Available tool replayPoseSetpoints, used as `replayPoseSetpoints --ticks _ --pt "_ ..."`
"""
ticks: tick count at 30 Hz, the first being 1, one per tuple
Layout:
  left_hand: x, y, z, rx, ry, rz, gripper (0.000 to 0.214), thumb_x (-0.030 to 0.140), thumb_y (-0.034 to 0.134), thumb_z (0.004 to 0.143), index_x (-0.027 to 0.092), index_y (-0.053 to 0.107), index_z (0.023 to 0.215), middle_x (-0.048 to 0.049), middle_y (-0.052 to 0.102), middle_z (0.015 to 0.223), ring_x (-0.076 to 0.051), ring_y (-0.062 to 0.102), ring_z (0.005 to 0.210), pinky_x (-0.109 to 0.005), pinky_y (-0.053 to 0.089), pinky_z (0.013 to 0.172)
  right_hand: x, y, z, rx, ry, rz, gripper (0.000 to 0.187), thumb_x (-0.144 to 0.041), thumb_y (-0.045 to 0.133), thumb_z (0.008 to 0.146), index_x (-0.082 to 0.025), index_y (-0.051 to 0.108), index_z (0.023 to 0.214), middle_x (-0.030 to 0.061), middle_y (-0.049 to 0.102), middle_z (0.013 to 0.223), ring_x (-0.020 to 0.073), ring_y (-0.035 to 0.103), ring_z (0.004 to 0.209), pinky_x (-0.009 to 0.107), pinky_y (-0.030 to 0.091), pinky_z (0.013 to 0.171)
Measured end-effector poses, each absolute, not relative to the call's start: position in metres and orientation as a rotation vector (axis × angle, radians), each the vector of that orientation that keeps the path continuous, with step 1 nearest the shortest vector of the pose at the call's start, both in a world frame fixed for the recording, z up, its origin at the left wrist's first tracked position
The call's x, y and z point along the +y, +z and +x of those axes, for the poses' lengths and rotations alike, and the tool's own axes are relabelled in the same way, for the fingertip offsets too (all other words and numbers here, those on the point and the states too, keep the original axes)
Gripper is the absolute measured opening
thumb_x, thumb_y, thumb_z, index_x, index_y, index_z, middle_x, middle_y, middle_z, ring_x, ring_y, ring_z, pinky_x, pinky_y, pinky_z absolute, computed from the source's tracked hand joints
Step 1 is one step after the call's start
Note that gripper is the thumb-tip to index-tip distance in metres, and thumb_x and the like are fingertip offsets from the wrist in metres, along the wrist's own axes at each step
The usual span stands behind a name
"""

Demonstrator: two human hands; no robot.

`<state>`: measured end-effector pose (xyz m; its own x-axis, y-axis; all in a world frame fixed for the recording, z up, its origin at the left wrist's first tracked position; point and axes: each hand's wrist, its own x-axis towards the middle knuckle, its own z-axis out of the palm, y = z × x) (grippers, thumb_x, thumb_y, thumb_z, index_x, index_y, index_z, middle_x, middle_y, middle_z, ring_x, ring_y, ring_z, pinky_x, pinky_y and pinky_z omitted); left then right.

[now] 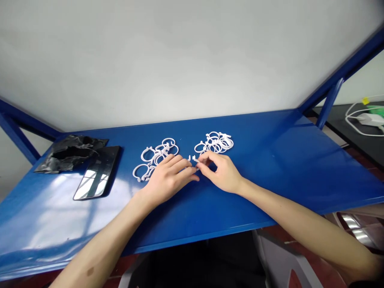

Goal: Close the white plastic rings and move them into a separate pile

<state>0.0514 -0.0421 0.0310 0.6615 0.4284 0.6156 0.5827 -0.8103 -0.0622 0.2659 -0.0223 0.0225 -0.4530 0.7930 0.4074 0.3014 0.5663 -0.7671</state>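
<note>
On the blue tabletop, close to the middle, a person's two bare hands meet over a small white plastic piece. The right hand has it pinched between thumb and forefinger, with a gap showing between the thumb and the curled finger behind the tips. The left hand comes in from the other side, palm down, its fingers bent and close together right at the same piece; whether they grip it I cannot tell, since they cover much of it.

Just beyond the hands lie two loose groups of white rings with little tabs — one heap past the left hand, partly hidden by it, and another heap past the right hand, its rings overlapping. Bare blue surface separates the two.

Over to the left rests a dark phone, screen up and catching bright reflections, and against its upper end sits a crumpled black plastic bag. A pale panel rises along the back edge. Off to the far right, on a separate dark surface, I see a white adapter with a looping white cable.
</note>
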Motion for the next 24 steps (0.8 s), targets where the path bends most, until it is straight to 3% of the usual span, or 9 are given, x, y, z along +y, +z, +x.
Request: replayPoseSetpoints --ticks 5,8,14,24 --pt "-0.044 0.023 0.052 -1.115 -1.208 -2.511 0.015 0.026 0.071 0.093 0.018 0.060 0.100 -0.0025 0.067 0.089 -0.013 0.062 0.075 -0.024 0.049 0.068 -0.022 0.024 0.270 -2.065 0.692 -0.840 0.007 -0.024 0.058 0.098 -0.021 0.062 0.093 0.0008 0.070 0.087 0.0138 0.065 0.077 0.028 0.054 0.074" --pt "-0.041 0.020 0.050 -1.300 -1.184 -2.573 0.014 0.024 0.066 0.096 0.018 0.063 0.109 -0.0032 0.068 0.094 -0.012 0.065 0.077 -0.023 0.050 0.069 -0.021 0.024 0.272 -2.093 0.628 -0.809 0.007 -0.022 0.058 0.099 -0.021 0.064 0.096 0.0021 0.071 0.089 0.0152 0.065 0.080 0.030 0.055 0.077" --pt "-0.037 0.019 0.051 -1.313 -1.266 -2.786 0.008 0.018 0.060 0.099 0.018 0.067 0.097 -0.0016 0.070 0.088 -0.011 0.066 0.075 -0.020 0.051 0.070 -0.021 0.021 0.271 -2.103 0.625 -0.772 0.009 -0.023 0.061 0.100 -0.022 0.070 0.103 0.0021 0.075 0.096 0.0159 0.068 0.088 0.031 0.056 0.082" --pt "-0.044 0.012 0.055 -1.133 -1.112 -2.711 0.024 0.010 0.053 0.099 0.018 0.067 0.080 -0.0002 0.071 0.075 -0.011 0.066 0.067 -0.021 0.051 0.064 -0.024 0.005 0.273 -2.192 0.495 -0.699 0.016 -0.023 0.059 0.102 -0.020 0.074 0.098 0.0026 0.076 0.084 0.0153 0.060 0.071 0.029 0.052 0.065"
